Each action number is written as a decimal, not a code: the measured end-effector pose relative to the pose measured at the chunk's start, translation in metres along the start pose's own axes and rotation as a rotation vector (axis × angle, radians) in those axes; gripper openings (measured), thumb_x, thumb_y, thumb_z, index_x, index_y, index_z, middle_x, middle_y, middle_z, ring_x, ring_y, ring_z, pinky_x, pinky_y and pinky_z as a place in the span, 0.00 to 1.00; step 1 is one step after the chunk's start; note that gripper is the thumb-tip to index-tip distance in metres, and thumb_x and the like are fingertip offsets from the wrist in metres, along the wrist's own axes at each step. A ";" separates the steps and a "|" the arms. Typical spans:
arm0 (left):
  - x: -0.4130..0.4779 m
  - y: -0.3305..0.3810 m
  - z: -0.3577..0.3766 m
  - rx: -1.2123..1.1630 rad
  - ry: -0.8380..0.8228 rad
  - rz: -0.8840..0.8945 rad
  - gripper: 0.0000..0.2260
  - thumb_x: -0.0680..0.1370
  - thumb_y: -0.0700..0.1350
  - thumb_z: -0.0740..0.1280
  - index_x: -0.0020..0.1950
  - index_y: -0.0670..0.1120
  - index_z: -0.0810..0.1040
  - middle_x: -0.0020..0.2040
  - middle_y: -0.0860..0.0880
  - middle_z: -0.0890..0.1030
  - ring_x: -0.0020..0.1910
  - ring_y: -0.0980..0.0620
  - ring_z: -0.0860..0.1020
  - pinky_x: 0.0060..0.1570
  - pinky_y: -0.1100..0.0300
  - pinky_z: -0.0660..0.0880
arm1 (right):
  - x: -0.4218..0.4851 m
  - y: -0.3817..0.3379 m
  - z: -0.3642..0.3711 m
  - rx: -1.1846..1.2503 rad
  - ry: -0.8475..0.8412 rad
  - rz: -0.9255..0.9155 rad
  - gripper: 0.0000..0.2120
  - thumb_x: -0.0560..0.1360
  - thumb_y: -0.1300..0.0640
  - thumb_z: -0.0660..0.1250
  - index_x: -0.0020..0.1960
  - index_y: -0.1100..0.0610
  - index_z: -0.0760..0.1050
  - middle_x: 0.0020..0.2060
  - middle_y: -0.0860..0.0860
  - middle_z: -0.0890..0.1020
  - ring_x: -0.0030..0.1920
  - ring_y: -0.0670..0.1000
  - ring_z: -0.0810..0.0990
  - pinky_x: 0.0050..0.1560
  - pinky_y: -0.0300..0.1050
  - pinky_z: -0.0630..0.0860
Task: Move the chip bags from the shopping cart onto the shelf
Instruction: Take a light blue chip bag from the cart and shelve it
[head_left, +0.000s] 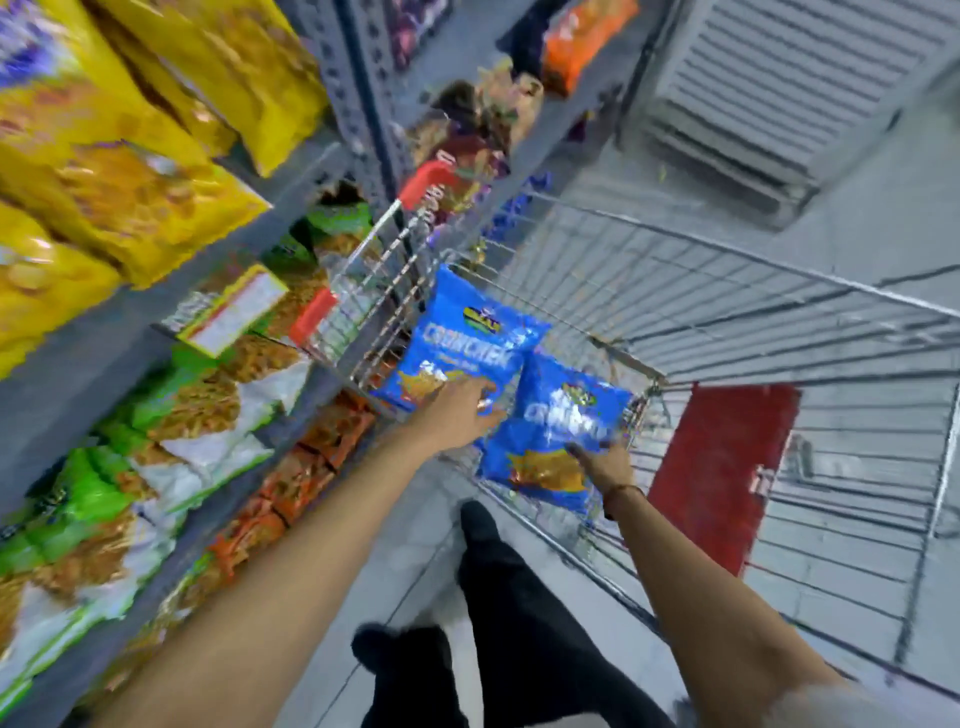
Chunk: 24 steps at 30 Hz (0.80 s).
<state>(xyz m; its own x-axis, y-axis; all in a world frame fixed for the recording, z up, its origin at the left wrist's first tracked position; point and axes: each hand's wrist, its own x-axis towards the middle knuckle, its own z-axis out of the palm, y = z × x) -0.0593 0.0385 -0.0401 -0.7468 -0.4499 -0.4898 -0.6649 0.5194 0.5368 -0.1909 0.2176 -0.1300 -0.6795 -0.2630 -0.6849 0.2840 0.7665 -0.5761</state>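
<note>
Two blue chip bags sit at the near end of the wire shopping cart. My left hand grips the lower edge of the left blue bag, which leans against the cart's child seat. My right hand holds the lower corner of the right blue bag, which rests over the cart's near rim. The grey shelf runs along the left side, apart from both bags. The frame is motion-blurred.
Yellow bags fill the upper shelf, green and white bags the one below, orange bags the lowest. A red panel lies in the cart. Red cart handle is near the shelf post. My dark-trousered legs stand on the grey floor.
</note>
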 end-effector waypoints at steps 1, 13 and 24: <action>0.012 0.002 0.008 0.012 -0.054 -0.019 0.17 0.75 0.47 0.67 0.59 0.37 0.74 0.59 0.36 0.78 0.59 0.41 0.74 0.54 0.56 0.65 | 0.008 0.016 -0.001 0.042 0.001 0.038 0.29 0.68 0.59 0.75 0.63 0.70 0.69 0.56 0.66 0.78 0.55 0.59 0.77 0.59 0.53 0.73; 0.126 0.008 0.102 -0.123 -0.355 -0.366 0.42 0.72 0.59 0.68 0.76 0.43 0.49 0.76 0.43 0.56 0.74 0.42 0.57 0.71 0.48 0.59 | 0.107 0.073 0.014 0.326 -0.041 0.196 0.48 0.54 0.36 0.79 0.66 0.59 0.68 0.57 0.53 0.80 0.54 0.54 0.80 0.57 0.54 0.78; 0.154 -0.034 0.143 -0.438 -0.372 -0.582 0.58 0.42 0.65 0.79 0.67 0.45 0.68 0.65 0.46 0.75 0.61 0.43 0.75 0.61 0.46 0.74 | 0.113 0.074 0.023 0.530 -0.064 0.168 0.29 0.62 0.52 0.80 0.59 0.58 0.75 0.51 0.53 0.84 0.46 0.52 0.84 0.43 0.45 0.81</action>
<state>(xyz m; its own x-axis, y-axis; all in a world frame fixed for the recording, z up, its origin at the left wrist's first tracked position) -0.1501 0.0556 -0.2323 -0.2787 -0.2493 -0.9274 -0.9472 -0.0882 0.3084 -0.2313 0.2312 -0.2605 -0.5581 -0.2100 -0.8027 0.6974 0.4054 -0.5910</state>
